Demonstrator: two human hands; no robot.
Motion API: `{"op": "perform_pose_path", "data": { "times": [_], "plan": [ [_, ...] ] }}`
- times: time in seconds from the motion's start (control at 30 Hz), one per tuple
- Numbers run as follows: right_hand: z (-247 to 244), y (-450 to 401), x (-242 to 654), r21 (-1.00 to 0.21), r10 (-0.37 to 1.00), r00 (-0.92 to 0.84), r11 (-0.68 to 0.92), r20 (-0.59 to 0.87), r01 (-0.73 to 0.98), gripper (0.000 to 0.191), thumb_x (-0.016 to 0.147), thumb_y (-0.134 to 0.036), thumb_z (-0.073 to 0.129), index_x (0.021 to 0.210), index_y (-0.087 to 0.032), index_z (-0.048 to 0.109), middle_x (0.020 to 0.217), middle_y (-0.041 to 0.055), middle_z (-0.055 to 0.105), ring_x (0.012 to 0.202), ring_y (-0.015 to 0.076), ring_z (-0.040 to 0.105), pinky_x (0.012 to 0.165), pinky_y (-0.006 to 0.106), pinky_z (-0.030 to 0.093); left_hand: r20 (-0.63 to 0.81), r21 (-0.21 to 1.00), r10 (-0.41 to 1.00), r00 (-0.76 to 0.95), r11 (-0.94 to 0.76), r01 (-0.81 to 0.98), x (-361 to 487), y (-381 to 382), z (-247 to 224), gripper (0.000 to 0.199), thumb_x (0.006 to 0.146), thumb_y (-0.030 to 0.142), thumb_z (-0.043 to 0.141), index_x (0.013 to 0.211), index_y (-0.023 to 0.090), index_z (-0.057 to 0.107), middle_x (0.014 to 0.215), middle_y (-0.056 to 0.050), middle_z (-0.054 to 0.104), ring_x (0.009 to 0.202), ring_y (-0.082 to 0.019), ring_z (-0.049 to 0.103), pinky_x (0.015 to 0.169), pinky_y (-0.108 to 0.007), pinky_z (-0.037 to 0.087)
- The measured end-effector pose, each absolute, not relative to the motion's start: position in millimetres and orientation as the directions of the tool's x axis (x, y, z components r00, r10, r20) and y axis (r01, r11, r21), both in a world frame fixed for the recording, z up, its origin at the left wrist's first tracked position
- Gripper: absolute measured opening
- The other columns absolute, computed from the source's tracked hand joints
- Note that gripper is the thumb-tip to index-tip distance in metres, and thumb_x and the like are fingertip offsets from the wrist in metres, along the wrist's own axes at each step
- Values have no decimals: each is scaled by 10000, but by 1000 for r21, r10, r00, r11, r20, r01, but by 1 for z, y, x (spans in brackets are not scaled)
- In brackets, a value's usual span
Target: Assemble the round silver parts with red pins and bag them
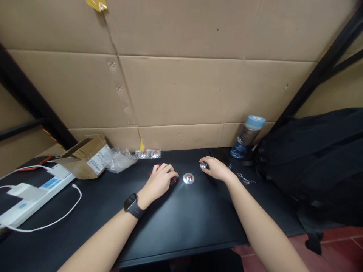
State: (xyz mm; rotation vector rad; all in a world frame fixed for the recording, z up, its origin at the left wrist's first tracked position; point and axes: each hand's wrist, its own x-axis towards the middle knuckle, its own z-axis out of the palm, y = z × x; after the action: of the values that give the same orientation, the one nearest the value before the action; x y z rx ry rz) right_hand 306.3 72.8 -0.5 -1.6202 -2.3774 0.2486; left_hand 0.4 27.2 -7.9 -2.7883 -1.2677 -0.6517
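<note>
A shiny silver disc [188,178] with a raised centre and a red spot lies flat on the black table between my hands. To its left, my left hand [163,179] rests palm down with bent fingers over a red object [174,180]. Bits of red show on both sides of the fingers, but its kind is hidden. My right hand [214,168] is closed with its fingertips around a small round silver piece [203,165], just above or on the table; which, I cannot tell. A black watch [132,206] is on my left wrist.
Clear packs of silver discs [149,153] and crumpled plastic [120,160] lie along the cardboard wall. An opened carton [85,156] and a white power strip [36,200] with cables are at left. A bottle [246,136], a keychain [246,179] and a black backpack [317,162] stand right.
</note>
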Motion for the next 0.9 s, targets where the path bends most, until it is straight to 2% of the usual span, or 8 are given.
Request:
{"op": "perform_pose_path", "data": {
  "times": [0.1, 0.2, 0.33, 0.43, 0.5, 0.7, 0.8, 0.9],
  "plan": [
    [3, 71, 307, -288, 935, -335, 353, 114, 890, 342, 817, -168, 707, 1147, -254, 694, 1154, 72, 726, 1075, 246, 673, 878, 293, 484, 354, 160, 726, 590, -668, 726, 3, 23, -6, 205, 974, 219, 514, 1044, 260, 702, 943, -49, 681, 955, -229, 565, 842, -402, 307],
    [7, 71, 309, -314, 946, -308, 324, 99, 893, 337, 805, -173, 728, 1122, -285, 705, 1120, 44, 747, 1037, 240, 696, 830, 281, 494, 339, 171, 732, 591, -666, 726, 6, 21, -8, 183, 974, 363, 574, 935, 240, 703, 909, -46, 686, 958, -233, 563, 849, -403, 293],
    [9, 72, 312, -350, 960, -270, 277, 72, 895, 349, 767, -203, 779, 1097, -307, 728, 1045, 27, 770, 972, 237, 723, 826, 277, 507, 302, 209, 747, 592, -658, 724, 5, 23, -11, 135, 959, 283, 607, 854, 236, 677, 916, -23, 700, 999, -227, 553, 859, -400, 277],
    [8, 74, 315, -364, 962, -260, 272, 81, 891, 360, 746, -200, 795, 1087, -303, 740, 1013, 34, 776, 957, 244, 728, 837, 287, 516, 310, 230, 773, 553, -626, 745, 4, 23, -13, 38, 941, 254, 629, 953, 246, 664, 958, -19, 706, 1005, -228, 548, 853, -397, 280],
    [6, 75, 317, -372, 960, -263, 280, 97, 885, 365, 740, -192, 797, 1085, -297, 742, 1006, 41, 777, 953, 248, 729, 839, 296, 522, 330, 224, 788, 519, -600, 768, 5, 23, -15, 98, 925, 309, 666, 998, 244, 660, 1000, -33, 703, 1027, -244, 539, 853, -400, 285],
    [6, 75, 308, -479, 901, -331, 430, 280, 765, 424, 754, -172, 786, 1163, -246, 703, 1105, 67, 752, 971, 232, 716, 891, 342, 543, 306, 225, 821, 482, -554, 801, 10, 21, -22, 126, 946, 293, 649, 847, 216, 654, 946, -39, 700, 1015, -253, 547, 826, -392, 290],
    [8, 68, 287, -596, 852, -346, 522, 393, 610, 475, 768, -193, 792, 1223, -238, 665, 1146, 65, 733, 984, 209, 708, 880, 336, 558, 325, 309, 834, 446, -540, 783, 10, 22, -16, 130, 987, 264, 578, 879, 213, 629, 911, -18, 711, 967, -229, 582, 837, -387, 305],
    [11, 53, 261, -658, 811, -374, 585, 451, 475, 491, 791, -221, 796, 1256, -266, 647, 1183, 54, 723, 1056, 214, 690, 898, 352, 553, 357, 493, 853, 381, -519, 698, 8, 24, -6, 113, 1000, 283, 558, 932, 234, 635, 939, 10, 730, 936, -193, 631, 888, -377, 346]
  ]
}}
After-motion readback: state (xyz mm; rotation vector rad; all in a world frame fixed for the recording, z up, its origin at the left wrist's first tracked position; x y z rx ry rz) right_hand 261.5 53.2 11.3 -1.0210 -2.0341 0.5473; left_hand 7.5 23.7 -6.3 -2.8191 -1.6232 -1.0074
